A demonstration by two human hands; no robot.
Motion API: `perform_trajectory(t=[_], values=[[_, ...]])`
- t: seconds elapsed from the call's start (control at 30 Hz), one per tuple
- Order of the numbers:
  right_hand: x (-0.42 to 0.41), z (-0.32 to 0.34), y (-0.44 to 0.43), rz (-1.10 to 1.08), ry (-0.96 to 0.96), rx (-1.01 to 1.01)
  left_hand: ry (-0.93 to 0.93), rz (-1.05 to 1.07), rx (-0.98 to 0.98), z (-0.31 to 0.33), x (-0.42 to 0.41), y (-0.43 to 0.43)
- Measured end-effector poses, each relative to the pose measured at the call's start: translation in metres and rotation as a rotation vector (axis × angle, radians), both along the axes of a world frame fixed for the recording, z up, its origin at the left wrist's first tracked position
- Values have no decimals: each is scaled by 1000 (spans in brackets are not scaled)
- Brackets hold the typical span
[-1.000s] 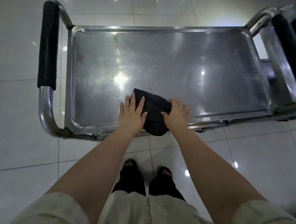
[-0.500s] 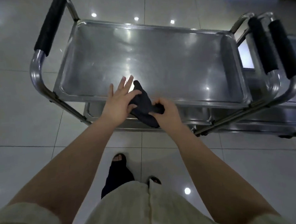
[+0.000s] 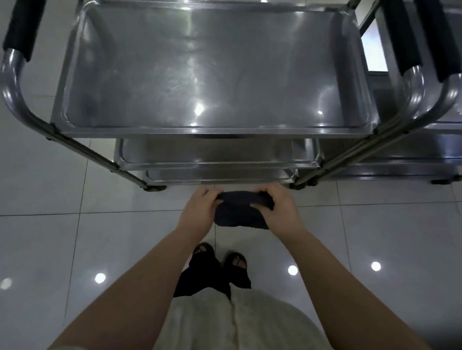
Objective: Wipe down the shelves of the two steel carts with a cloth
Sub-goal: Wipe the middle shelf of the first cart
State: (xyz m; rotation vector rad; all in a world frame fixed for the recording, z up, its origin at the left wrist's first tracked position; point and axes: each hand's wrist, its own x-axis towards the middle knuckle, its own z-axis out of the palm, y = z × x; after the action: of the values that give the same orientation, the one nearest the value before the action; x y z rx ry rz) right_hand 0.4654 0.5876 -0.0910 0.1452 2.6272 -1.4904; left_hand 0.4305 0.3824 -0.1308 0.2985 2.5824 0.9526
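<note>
Dark cloth (image 3: 240, 211) between both hands' grip

The first cart (image 3: 212, 67) stands ahead, the second cart (image 3: 437, 124) just right of it. The cloth (image 3: 240, 210) is held between both hands, before the lower shelves (image 3: 215, 151).

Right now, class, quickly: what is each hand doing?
Left hand: closed, gripping the left end of the dark folded cloth.
Right hand: closed, gripping the same cloth's right end.
</note>
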Motion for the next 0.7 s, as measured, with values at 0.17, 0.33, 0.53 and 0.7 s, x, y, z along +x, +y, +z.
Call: perform_trajectory(t=[0.17,0.33,0.53,0.7], values=[[-19,-42,7,-94,-57,88,-38,-146,-39,-29,-37,7],[-56,-93,19,-180,4,175,-17,-124,-45,-65,-73,29],[-81,-169,56,-451,14,-67,105,41,154,-141,-103,62],[-96,-222,92,-527,157,-24,307,-40,230,-208,-134,95]])
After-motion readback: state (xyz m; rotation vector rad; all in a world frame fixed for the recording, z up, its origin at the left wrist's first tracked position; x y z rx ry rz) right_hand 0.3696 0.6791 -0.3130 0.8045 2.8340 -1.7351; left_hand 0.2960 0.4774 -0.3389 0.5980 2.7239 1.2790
